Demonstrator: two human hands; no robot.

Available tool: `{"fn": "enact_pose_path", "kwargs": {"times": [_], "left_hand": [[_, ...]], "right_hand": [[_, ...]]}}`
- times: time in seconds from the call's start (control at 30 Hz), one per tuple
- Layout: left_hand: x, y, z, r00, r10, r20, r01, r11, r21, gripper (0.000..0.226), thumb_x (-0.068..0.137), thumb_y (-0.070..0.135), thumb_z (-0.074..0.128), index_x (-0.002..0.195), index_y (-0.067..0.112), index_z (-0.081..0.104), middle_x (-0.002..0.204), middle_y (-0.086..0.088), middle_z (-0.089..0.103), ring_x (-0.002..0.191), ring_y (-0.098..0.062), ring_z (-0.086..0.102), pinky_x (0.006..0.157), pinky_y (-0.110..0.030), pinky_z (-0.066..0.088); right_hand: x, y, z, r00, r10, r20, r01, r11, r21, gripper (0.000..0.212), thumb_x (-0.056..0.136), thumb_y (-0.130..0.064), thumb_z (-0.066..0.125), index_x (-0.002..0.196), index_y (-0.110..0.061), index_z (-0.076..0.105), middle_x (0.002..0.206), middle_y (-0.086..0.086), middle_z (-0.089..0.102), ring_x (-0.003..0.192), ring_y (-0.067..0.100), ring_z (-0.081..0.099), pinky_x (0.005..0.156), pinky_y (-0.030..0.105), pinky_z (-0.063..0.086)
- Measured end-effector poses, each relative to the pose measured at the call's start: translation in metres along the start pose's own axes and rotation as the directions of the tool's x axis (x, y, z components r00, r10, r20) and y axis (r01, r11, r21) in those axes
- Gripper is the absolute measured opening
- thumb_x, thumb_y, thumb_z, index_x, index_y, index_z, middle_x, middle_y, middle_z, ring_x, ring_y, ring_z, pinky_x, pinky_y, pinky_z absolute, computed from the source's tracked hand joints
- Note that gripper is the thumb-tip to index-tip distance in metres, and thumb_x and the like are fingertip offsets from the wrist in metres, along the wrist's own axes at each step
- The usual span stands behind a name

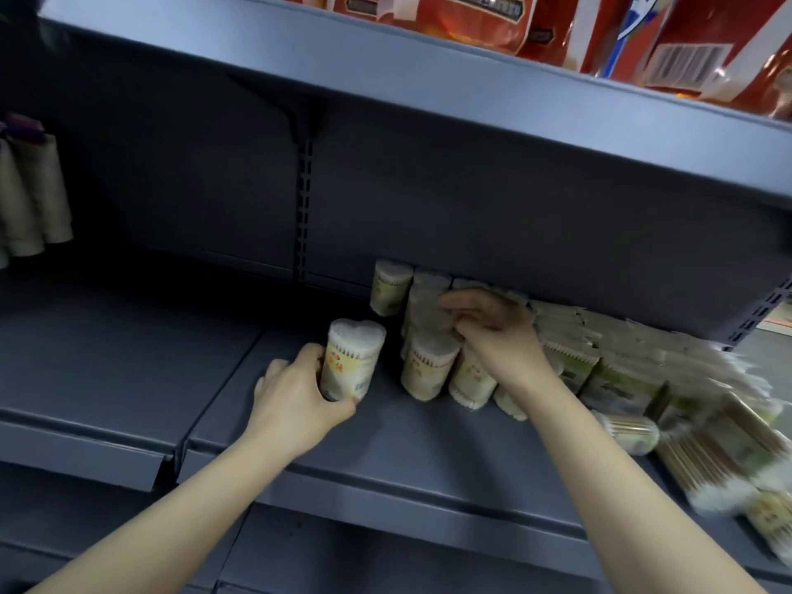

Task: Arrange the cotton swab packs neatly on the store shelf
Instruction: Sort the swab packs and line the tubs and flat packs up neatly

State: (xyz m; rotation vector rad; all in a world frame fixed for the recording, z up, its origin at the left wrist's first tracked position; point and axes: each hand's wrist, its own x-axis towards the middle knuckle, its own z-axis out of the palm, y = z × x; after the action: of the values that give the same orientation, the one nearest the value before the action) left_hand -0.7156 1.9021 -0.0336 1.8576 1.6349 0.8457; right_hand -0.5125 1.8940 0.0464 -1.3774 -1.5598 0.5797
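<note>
Heart-shaped swab pack (352,364) upright, apart from clustered packs (428,366) on grey shelf (428,456).

The scene is dim and bluish, the light falling from above and in front. The upper shelf (428,92) casts deep shadow over the back panel (193,186), darkest at the upper left of the frame. The forearms at the bottom are evenly lit, without glare. Wide-angle distortion bends the shelf edges toward the corners. Motion blur smears the packs at the right edge (720,422), and the red bags at the top right (707,45) look soft
</note>
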Motion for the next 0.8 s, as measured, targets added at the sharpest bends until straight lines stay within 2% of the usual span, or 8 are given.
{"fn": "enact_pose_path", "kwargs": {"times": [0.1,0.2,0.33,0.43,0.5,0.53,0.67,0.8], "left_hand": [[0.005,-0.001,0.001,1.000,-0.001,0.000,0.001,0.999,0.036,0.042,0.073,0.036,0.069,0.106,0.025,0.046,0.086,0.013,0.047,0.108,-0.021,0.043,0.084,-0.032,0.037],[0.009,-0.006,0.003,1.000,0.017,0.011,-0.016,0.998,-0.068,0.061,0.072,0.034,0.072,0.125,0.025,0.043,0.103,0.011,0.049,0.116,-0.020,0.043,0.094,-0.037,0.040],[0.009,-0.010,0.002,0.983,0.161,-0.084,-0.174,0.967,-0.185,0.083,0.072,0.024,0.075,0.139,0.037,0.027,0.116,0.015,0.043,0.112,-0.013,0.043,0.095,-0.034,0.040],[0.011,-0.011,0.001,0.917,0.360,-0.170,-0.375,0.925,-0.065,0.070,0.076,0.024,0.072,0.133,0.041,0.037,0.127,0.012,0.041,0.112,-0.011,0.040,0.095,-0.033,0.038],[0.016,-0.011,0.001,0.847,0.500,-0.181,-0.488,0.866,0.108,0.051,0.080,0.035,0.060,0.129,0.027,0.052,0.132,0.004,0.048,0.110,-0.013,0.039,0.091,-0.036,0.040],[0.019,-0.011,0.001,0.830,0.538,-0.149,-0.517,0.841,0.161,0.052,0.080,0.040,0.052,0.128,0.020,0.055,0.133,0.000,0.052,0.112,-0.014,0.040,0.089,-0.037,0.042],[0.035,-0.005,0.003,0.800,0.598,-0.056,-0.561,0.777,0.287,0.053,0.082,0.039,0.045,0.123,0.009,0.060,0.126,-0.006,0.060,0.115,-0.023,0.050,0.090,-0.044,0.047],[0.054,0.002,0.008,0.798,0.603,-0.019,-0.548,0.738,0.394,0.050,0.078,0.034,0.045,0.116,0.007,0.064,0.119,-0.010,0.064,0.107,-0.030,0.061,0.084,-0.046,0.052]], "right_hand": [[0.003,0.004,0.001,0.999,0.004,-0.044,-0.004,1.000,0.009,0.040,0.082,0.011,0.044,0.084,-0.024,0.063,0.087,-0.019,0.063,0.079,-0.016,0.058,0.075,0.004,0.045],[0.008,0.009,0.003,0.998,0.012,-0.065,-0.013,1.000,-0.010,0.041,0.082,0.009,0.046,0.082,-0.029,0.063,0.088,-0.019,0.064,0.084,-0.010,0.060,0.076,0.006,0.045],[0.016,0.015,0.005,0.995,0.035,-0.091,-0.045,0.993,-0.111,0.032,0.084,0.004,0.049,0.091,-0.024,0.063,0.091,-0.014,0.063,0.094,0.004,0.060,0.079,0.013,0.045],[0.022,0.018,0.009,0.997,0.040,-0.072,-0.057,0.967,-0.247,0.031,0.085,0.001,0.047,0.101,-0.018,0.065,0.099,-0.010,0.060,0.101,0.007,0.057,0.081,0.017,0.041],[0.026,0.021,0.012,0.997,0.042,-0.057,-0.058,0.952,-0.300,0.032,0.085,0.000,0.048,0.107,-0.015,0.065,0.102,-0.008,0.059,0.102,0.008,0.056,0.080,0.016,0.039],[0.027,0.022,0.013,0.998,0.046,-0.053,-0.060,0.946,-0.318,0.031,0.085,-0.001,0.048,0.109,-0.015,0.064,0.105,-0.006,0.060,0.102,0.008,0.055,0.079,0.014,0.037],[0.033,0.024,0.013,0.997,0.069,-0.023,-0.073,0.920,-0.386,0.035,0.089,-0.006,0.045,0.121,-0.015,0.057,0.123,0.002,0.058,0.110,0.014,0.055,0.081,0.016,0.037],[0.045,0.024,0.011,0.987,0.132,0.091,-0.056,0.816,-0.576,0.043,0.094,-0.014,0.039,0.137,-0.020,0.042,0.139,0.003,0.045,0.123,0.021,0.046,0.087,0.022,0.036]]}}
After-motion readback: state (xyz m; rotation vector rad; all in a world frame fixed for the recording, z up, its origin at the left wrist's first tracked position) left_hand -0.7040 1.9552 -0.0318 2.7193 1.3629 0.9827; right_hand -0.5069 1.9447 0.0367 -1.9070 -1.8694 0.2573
